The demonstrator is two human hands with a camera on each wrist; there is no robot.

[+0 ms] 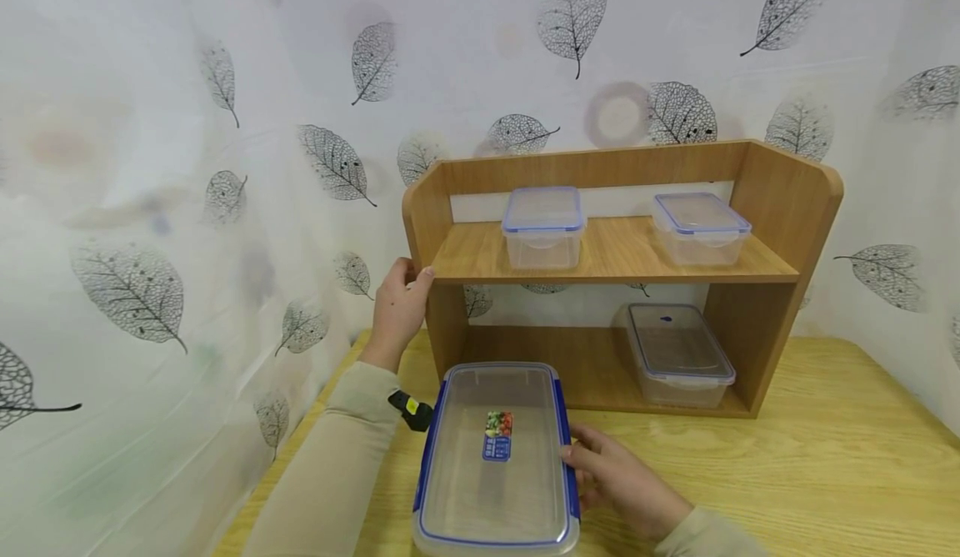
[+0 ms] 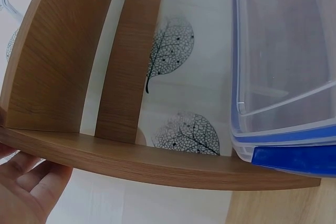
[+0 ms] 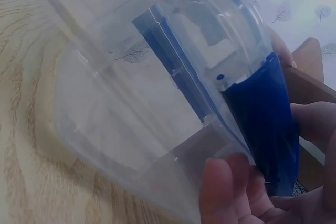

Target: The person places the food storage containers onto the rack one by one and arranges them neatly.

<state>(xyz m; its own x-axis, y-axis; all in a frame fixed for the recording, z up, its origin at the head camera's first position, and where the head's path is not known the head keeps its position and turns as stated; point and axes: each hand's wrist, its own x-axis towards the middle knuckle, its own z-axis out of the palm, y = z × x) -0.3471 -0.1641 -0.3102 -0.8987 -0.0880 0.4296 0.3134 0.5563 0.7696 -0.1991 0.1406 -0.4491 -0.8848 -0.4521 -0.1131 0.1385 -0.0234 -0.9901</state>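
My left hand [image 1: 399,311] grips the left side panel of a two-tier wooden shelf [image 1: 615,276] at mid-shelf height. In the left wrist view its fingers [image 2: 48,182] lie along the panel's outer face. A large clear food container [image 1: 491,499] with blue side clips and a fruit label on its lid is in front of the shelf's lower left. My right hand [image 1: 618,478] holds it by the right side, thumb at the lid's edge. Seen from the right wrist, the fingertips [image 3: 216,179] curl under a blue clip [image 3: 265,129], against the container's clear wall.
Two smaller lidded containers stand on the upper tier, one left of centre [image 1: 543,232] and one at the right [image 1: 701,228]. Another container [image 1: 678,357] sits at the lower tier's right. Behind the wooden table [image 1: 862,457] hangs a leaf-patterned curtain [image 1: 480,57].
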